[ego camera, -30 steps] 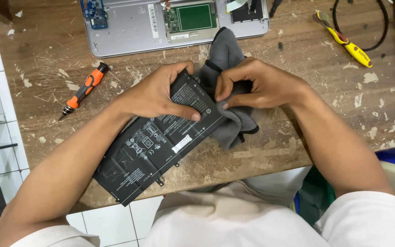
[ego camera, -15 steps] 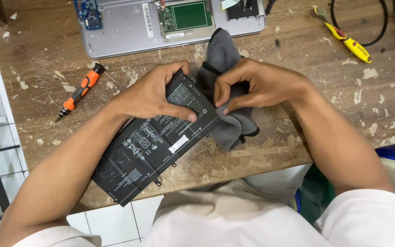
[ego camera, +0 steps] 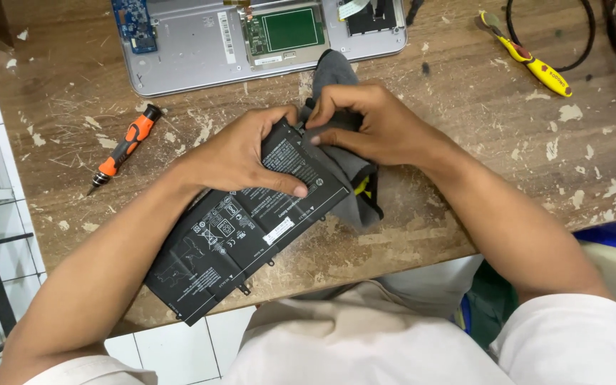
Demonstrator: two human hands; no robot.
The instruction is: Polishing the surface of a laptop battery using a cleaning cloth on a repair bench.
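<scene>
A flat black laptop battery with white label print lies slanted on the worn wooden bench, its lower end past the front edge. My left hand grips its upper end, thumb across the top face. My right hand presses a dark grey cloth against the battery's upper right corner. The cloth runs from under my fingers up toward the laptop and down past the battery's edge. Something yellow shows in the cloth's lower fold.
An opened silver laptop base with a green board and a blue board lies at the back. An orange-and-black screwdriver rests at left, a yellow-handled tool and black cables at right. A white tiled floor shows below the bench.
My right hand has shifted the cloth slightly along the battery's upper corner. The battery and my left hand stay almost where they were.
</scene>
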